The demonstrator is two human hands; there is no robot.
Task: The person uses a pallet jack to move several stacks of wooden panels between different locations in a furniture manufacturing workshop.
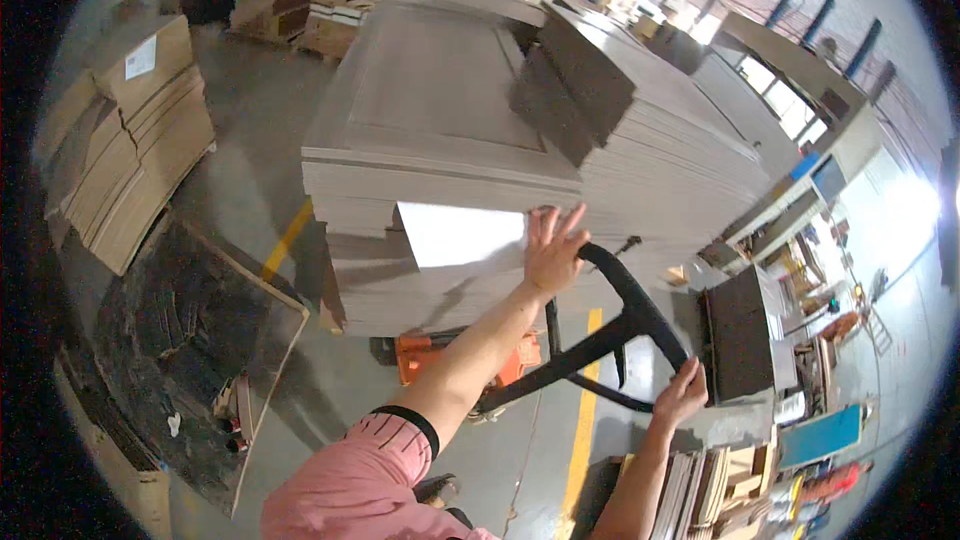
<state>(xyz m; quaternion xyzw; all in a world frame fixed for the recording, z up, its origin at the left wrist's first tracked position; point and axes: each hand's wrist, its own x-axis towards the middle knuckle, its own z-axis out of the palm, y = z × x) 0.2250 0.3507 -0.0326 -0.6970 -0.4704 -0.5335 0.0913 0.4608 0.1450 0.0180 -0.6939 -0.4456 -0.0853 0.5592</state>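
Observation:
My left hand (555, 252) is spread against the front of a tall stack of grey-brown panels (345, 185), its fingers beside the right edge of a white paper sheet (460, 235). The heel of that hand is next to the upper end of a black loop handle (630, 285); whether they touch I cannot tell. My right hand (682, 395) is closed around the lower right corner of this handle. It belongs to a pallet jack with an orange body (412, 358), low against the stack's base. The jack's forks are hidden.
Cardboard stacks (150, 140) stand at the left, beside a dark board (190, 340) on the floor. A dark box-shaped block (740, 335) and wooden strips (690, 495) are at the right. Yellow floor lines (583, 420) run past the stack; shelving (790, 200) stands beyond it.

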